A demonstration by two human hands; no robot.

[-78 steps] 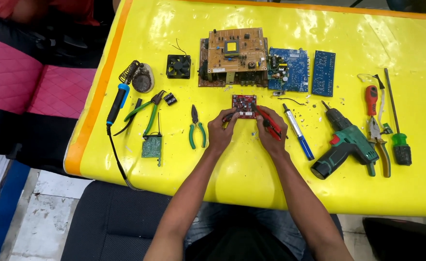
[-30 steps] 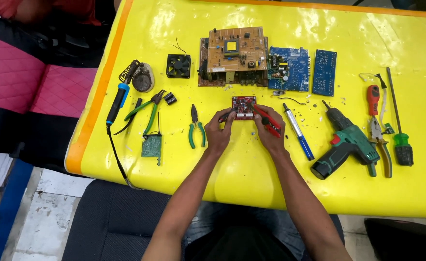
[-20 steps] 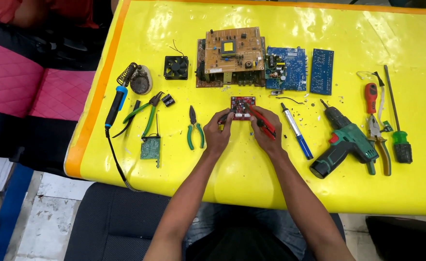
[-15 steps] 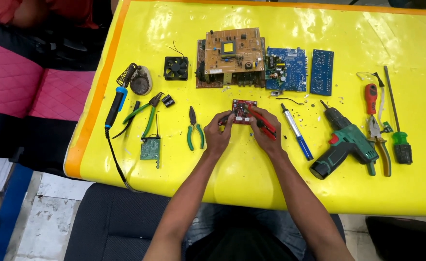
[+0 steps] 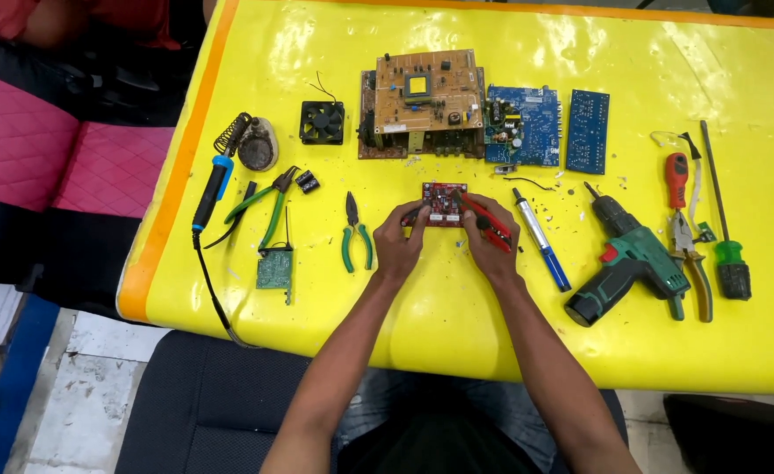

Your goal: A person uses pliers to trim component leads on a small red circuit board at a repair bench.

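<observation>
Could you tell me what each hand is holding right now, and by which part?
The left hand pinches the small red circuit board at its left edge. The right hand holds red-handled cutters by the handles, at the board's right side.

On my feed the yellow counter point(image 5: 457, 351) carries plenty of idle gear. At the left I see a blue-handled soldering iron point(image 5: 210, 189) beside its coiled stand point(image 5: 248, 145), green cutters point(image 5: 266, 204), a small green board point(image 5: 274, 269) and green-handled pliers point(image 5: 356, 235). Further back lie a black fan point(image 5: 322, 122), a large brown circuit board point(image 5: 422, 101) and two blue boards point(image 5: 524, 126) point(image 5: 588, 132). To the right rest a blue pen-like tool point(image 5: 542, 240), a green cordless drill point(image 5: 626, 261) and screwdrivers point(image 5: 722, 219).
</observation>
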